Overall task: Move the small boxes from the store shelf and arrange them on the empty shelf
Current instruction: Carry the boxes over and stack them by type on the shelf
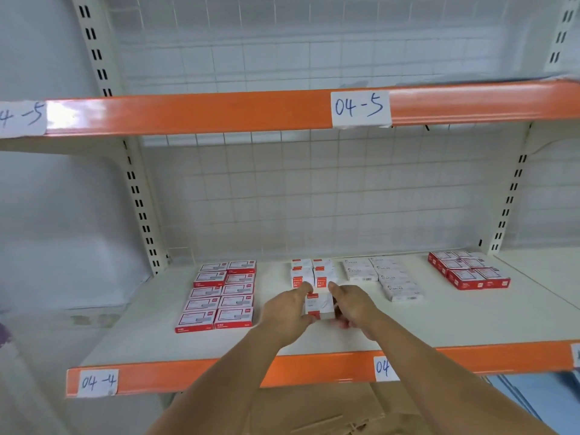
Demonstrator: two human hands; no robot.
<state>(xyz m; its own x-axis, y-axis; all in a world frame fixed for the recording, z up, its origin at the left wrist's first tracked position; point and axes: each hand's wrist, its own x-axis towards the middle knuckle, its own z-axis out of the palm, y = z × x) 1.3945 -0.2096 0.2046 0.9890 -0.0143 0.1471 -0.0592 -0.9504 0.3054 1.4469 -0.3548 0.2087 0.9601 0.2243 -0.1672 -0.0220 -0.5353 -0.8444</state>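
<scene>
A small white box with red marks (319,305) sits between both my hands on the white shelf (157,328) labelled 04-4. My left hand (287,310) grips its left side and my right hand (353,304) grips its right side. It is just in front of a group of similar white and red boxes (310,273). To the left lie two columns of red-edged flat boxes (219,298). To the right are white staples boxes (381,276) and a block of red boxes (467,271).
The upper shelf with an orange front rail (204,113) labelled 04-5 hangs above. A wire grid back panel (314,196) closes the rear. Slotted uprights (141,208) stand at both sides. Brown cardboard (314,409) lies below the shelf.
</scene>
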